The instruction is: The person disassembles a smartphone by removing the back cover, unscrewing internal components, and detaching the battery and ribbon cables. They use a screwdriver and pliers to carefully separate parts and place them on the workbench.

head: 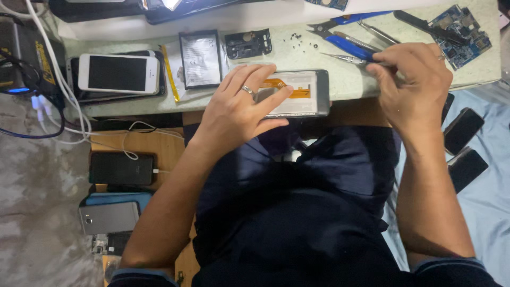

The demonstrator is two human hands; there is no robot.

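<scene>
An opened phone (305, 94) with an orange flex cable lies at the near edge of the pale work mat (350, 79). My left hand (241, 109), a ring on one finger, rests flat on the phone's left half and holds it down. My right hand (414, 87) hovers to the right of the phone, its fingers pinched on a thin metal tool (345, 58) whose tip points left above the phone. The phone's left end is hidden under my left hand.
A black battery (200, 58) and a black phone part (248, 43) lie behind the phone. A white phone (118, 73) tops a stack at left. Blue-handled pliers (348, 45), tweezers, small screws (300, 40) and a blue circuit board (461, 33) sit at right. More phones lie below.
</scene>
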